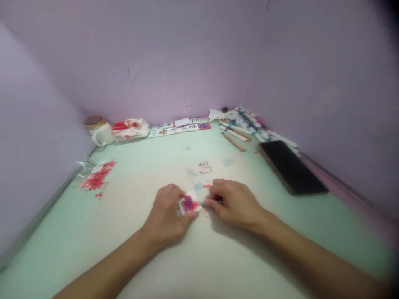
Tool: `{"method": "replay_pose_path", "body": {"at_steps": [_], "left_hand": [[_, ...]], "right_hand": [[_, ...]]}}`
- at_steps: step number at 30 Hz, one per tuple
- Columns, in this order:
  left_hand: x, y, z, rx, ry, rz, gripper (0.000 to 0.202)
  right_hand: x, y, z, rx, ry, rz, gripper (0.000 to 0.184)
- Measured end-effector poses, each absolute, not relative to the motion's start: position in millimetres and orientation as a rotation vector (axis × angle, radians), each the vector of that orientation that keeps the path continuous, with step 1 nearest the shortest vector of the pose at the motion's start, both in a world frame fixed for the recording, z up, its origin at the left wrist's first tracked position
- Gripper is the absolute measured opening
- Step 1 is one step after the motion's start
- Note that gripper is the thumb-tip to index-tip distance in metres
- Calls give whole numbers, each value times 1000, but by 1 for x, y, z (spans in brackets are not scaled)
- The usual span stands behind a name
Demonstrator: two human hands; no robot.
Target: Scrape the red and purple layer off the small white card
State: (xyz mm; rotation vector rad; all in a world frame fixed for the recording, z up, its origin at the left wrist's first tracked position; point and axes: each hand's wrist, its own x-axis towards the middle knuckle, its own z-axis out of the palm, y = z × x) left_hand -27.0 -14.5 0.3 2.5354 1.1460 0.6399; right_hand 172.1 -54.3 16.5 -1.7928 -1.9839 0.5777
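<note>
Between the thumb and fingers of my left hand [170,214] is a small white block [188,204], its top face coloured red and purple. My right hand [235,203] is closed in a pinch around a thin, dark, pointed tool [202,204], whose tip meets the block's right edge. Most of the tool is hidden by my fingers, and blur keeps me from naming its kind. Red crumbs [205,214] lie on the table [174,265] around the block. Just beyond my hands, handwritten characters [205,167] mark the tabletop.
At the left lie a heap of red shavings [98,178] and clear plastic [84,166]. A lidded white mug [102,133], a wipes pack [130,129] and rows of lettered tiles [174,130] line the back wall. Several markers [233,133] and a phone [289,167] are at the right.
</note>
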Motion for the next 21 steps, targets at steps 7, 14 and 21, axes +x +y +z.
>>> {"method": "replay_pose_path", "body": {"at_steps": [7, 14, 21], "left_hand": [[-28, -14, 1, 2509, 1093, 619, 21], [-28, -13, 1, 2529, 1058, 622, 24], [-29, -13, -1, 2540, 1049, 625, 25]], "right_hand": [[182, -51, 14, -1745, -2039, 498, 14], [190, -45, 20, -1685, -2092, 611, 15], [193, -44, 19, -1662, -1979, 639, 13]]}}
